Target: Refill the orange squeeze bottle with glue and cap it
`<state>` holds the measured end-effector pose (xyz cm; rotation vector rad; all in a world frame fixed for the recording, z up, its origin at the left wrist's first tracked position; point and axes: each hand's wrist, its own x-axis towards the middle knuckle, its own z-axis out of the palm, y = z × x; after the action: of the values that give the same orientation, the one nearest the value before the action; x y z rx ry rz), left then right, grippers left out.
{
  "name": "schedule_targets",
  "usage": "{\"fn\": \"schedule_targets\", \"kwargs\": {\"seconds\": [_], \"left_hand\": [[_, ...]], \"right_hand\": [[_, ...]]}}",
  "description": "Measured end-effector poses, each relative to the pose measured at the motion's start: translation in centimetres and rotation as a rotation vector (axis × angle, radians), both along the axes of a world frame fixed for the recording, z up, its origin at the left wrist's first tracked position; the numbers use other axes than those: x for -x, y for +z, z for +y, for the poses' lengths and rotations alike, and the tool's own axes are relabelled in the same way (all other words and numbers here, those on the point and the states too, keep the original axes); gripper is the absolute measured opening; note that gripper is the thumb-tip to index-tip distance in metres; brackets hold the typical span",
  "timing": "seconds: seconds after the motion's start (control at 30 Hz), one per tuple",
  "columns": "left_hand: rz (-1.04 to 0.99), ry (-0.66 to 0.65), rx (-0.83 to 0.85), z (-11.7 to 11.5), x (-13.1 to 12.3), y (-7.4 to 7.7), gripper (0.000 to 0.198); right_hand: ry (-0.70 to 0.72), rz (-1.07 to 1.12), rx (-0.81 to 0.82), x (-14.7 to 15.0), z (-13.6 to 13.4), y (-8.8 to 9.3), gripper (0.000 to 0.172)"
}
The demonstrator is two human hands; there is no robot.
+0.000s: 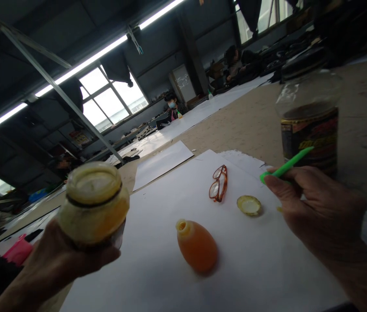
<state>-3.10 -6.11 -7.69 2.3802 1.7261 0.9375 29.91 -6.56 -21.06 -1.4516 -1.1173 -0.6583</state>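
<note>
My left hand [56, 260] grips a lidless jar [94, 203] of thick yellow paste, lifted at the lower left with its open mouth toward me. At the right, my right hand [320, 208] is closed around a green stick-like tool [287, 166] that points up and right. Between the hands, on a white sheet [268, 268], stands a small orange bottle [196, 245] with an open neck. A yellow lid [249, 205] lies just left of my right hand. Folded brown-framed glasses [218, 183] rest behind the bottle.
A clear bottle [310, 117] of dark liquid with a black cap stands behind my right hand. More white sheets [162, 162] lie farther back on the long brown table [251, 121]. People sit at distant tables. A pink object [17, 251] shows at lower left.
</note>
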Motion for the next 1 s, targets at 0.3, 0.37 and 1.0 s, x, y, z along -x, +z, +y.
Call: {"fn": "schedule_targets", "kwargs": {"seconds": [0.3, 0.37, 1.0], "left_hand": [[0.074, -0.030, 0.126, 2.8, -0.8, 0.1, 0.049], [0.232, -0.087, 0.065, 3.0, 0.1, -1.3, 0.048], [0.686, -0.194, -0.266, 2.8, 2.2, -4.7, 0.049]], "right_hand": [[0.004, 0.013, -0.016, 0.0, 0.3, 0.0, 0.037], [0.016, 0.000, -0.031, 0.0, 0.3, 0.0, 0.038], [0.012, -0.016, -0.005, 0.1, 0.2, 0.2, 0.034]]}}
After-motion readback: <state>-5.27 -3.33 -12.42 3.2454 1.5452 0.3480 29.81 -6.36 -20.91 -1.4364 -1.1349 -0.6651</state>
